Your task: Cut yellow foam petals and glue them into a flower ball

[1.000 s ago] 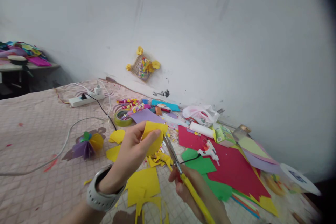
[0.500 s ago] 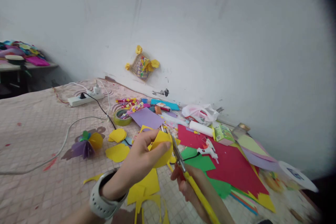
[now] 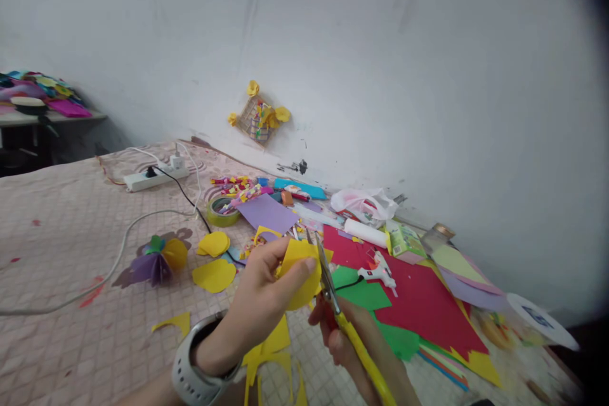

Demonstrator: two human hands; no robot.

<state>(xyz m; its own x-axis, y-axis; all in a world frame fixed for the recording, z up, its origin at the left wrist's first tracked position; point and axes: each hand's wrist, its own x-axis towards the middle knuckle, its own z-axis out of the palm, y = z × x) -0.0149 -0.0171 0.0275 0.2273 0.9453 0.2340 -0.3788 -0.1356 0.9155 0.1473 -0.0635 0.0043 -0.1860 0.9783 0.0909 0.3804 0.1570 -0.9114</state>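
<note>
My left hand (image 3: 259,285) pinched the yellow paper (image 3: 299,273), my right hand (image 3: 349,346) clenched the scissors (image 3: 342,323), shifted rightward since before, blades (image 3: 324,269) blurred beside the paper

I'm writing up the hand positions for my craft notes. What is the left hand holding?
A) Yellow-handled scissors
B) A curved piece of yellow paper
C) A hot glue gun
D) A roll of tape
B: the left hand pinches the curved piece of yellow paper, while the yellow-handled scissors are in the right hand.
</note>
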